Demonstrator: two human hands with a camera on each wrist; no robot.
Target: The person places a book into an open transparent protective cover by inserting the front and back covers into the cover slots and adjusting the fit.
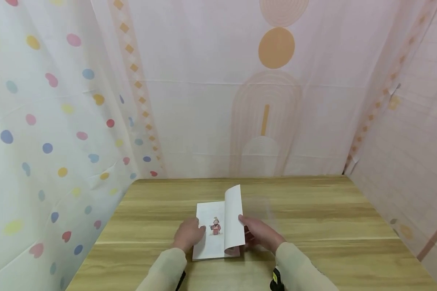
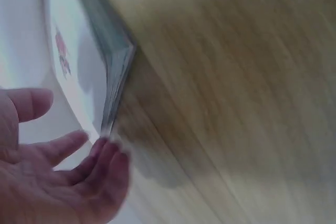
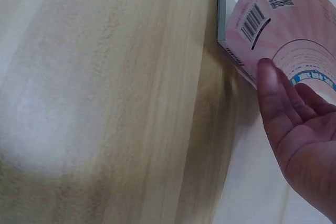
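Curtains (image 1: 94, 101): hung behind and beside the table from 9 to 3 o'clock; coloured dots at left, peach arches and circles at the back.
Table (image 1: 313, 210): pale wood grain, carrying a single book.
Book (image 1: 218, 232): lying open near the front edge at 6 o'clock; white page with a small red figure on the left, pink back cover with a barcode (image 3: 252, 22) seen from the right wrist.
Turning page (image 1: 234, 218): standing nearly upright over the spine.
Left hand (image 1: 188, 234): at 9 o'clock of the book, grip spread, fingers resting flat on the left page edge.
Right hand (image 1: 260, 232): at 3 o'clock, grip relaxed, thumb against the raised page, fingers under the cover.
Doing it well: probably best to hold the left page flat and guide the leaf over slowly, avoiding a crease.
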